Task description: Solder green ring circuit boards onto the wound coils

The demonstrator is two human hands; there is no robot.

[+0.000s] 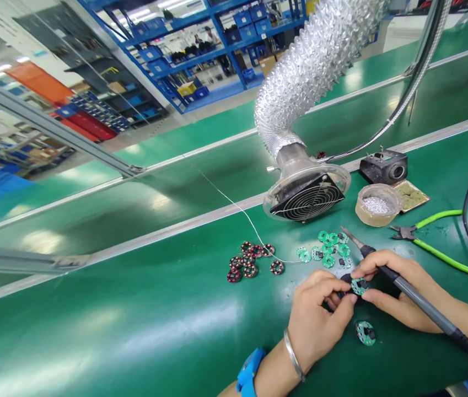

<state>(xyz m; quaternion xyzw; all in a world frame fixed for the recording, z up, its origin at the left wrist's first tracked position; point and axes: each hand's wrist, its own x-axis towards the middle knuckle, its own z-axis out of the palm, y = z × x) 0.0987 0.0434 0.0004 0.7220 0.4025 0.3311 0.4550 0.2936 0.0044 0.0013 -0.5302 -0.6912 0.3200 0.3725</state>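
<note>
Green glossy benchtop beneath held board; blue shelving beyond.

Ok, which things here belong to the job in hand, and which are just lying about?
Likely part of the job:
circuit board in the right hand
dark part in the left hand
soldering iron
loose green boards
wound rings
fume hood

Probably just lying about:
green-handled pliers, untouched
blue bins on the background shelving
</note>
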